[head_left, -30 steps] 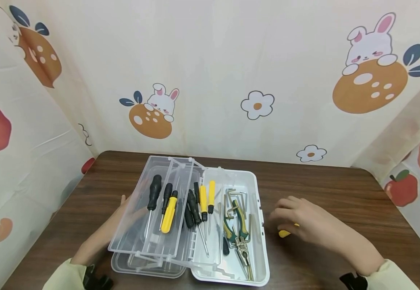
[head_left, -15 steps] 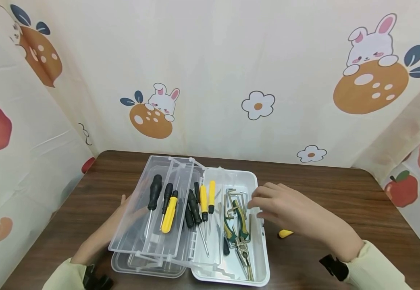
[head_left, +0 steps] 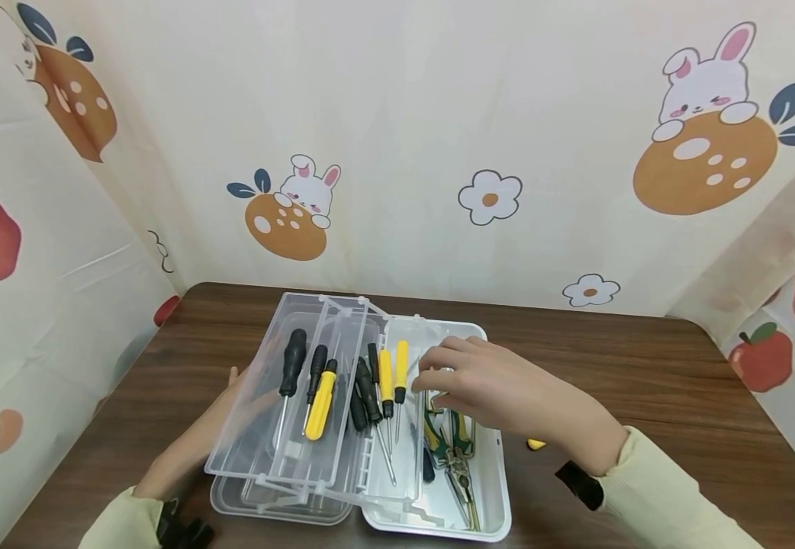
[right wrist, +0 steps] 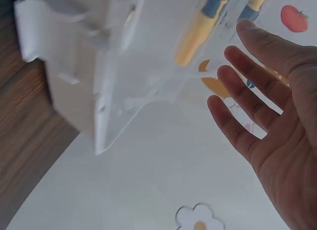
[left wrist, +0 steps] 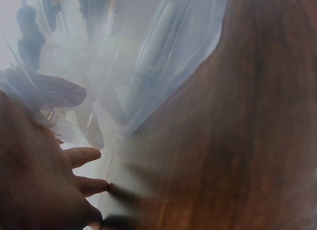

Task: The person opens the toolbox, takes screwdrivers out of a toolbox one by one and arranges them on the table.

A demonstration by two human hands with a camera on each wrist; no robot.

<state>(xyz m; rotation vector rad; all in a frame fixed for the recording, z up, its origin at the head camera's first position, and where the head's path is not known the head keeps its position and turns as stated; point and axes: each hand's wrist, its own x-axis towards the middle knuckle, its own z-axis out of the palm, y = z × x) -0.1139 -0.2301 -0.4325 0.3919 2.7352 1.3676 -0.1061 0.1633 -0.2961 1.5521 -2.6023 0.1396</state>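
Note:
A plastic toolbox lies open on the table, its white base (head_left: pixel 487 488) at right and its clear lid (head_left: pixel 233 499) at left. A clear tray (head_left: pixel 246 450) sits raised over the lid side, bearing several black and yellow screwdrivers (head_left: pixel 320 400). Behind the tray's left side is my left hand (head_left: pixel 215 419), partly seen through the plastic; its fingers look straight and spread in the left wrist view. My right hand (head_left: pixel 487 381) hovers above the base with nothing in it, fingers extended in the right wrist view. Below it lie pliers (head_left: pixel 458 457) with green-yellow handles; the hex keys are mostly covered.
A yellow-tipped tool (head_left: pixel 536 444) lies on the brown wooden table (head_left: pixel 651 396) right of the box, mostly covered by my right forearm. Behind the table hangs a curtain (head_left: pixel 397 229) printed with rabbits and flowers.
My right hand has let go of or left the yellow-tipped tool on the table and moved left, over the white base. The left hand and the tray have stayed put.

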